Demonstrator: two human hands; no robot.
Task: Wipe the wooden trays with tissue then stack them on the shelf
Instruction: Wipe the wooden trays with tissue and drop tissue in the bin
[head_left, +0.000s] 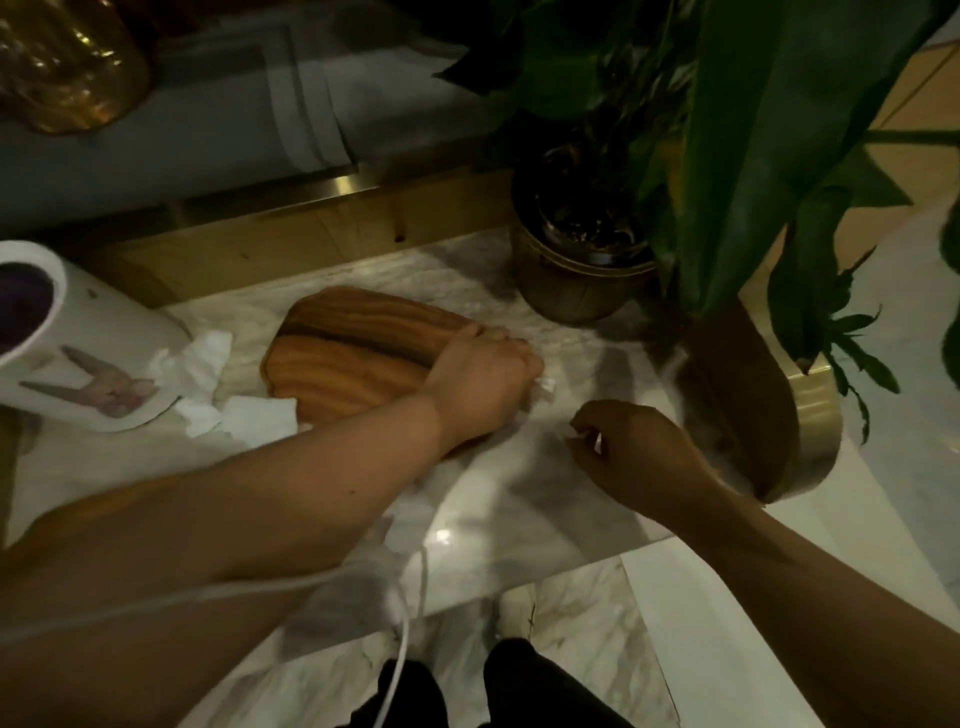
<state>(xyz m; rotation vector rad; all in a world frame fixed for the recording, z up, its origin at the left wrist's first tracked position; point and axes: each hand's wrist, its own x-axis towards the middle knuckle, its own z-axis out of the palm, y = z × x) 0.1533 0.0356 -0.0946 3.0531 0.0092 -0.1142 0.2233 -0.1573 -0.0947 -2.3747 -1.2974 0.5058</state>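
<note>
A wooden tray (348, 353) with dark grain lies on the marble table (493, 499), left of centre. My left hand (483, 374) rests on the tray's right edge, closed around a small white tissue (546, 385) that pokes out past the fingers. My right hand (639, 447) hovers just right of it above the marble, its fingers curled; a bit of white shows at the fingertips, too small to identify. Crumpled used tissues (223, 389) lie on the table at the tray's left.
A large tissue roll (67, 338) lies on its side at the far left. A potted plant in a brass pot (576, 280) stands at the back right, its leaves overhanging. A dark round object (737, 395) sits at the right table edge. A white cable (410, 623) hangs in front.
</note>
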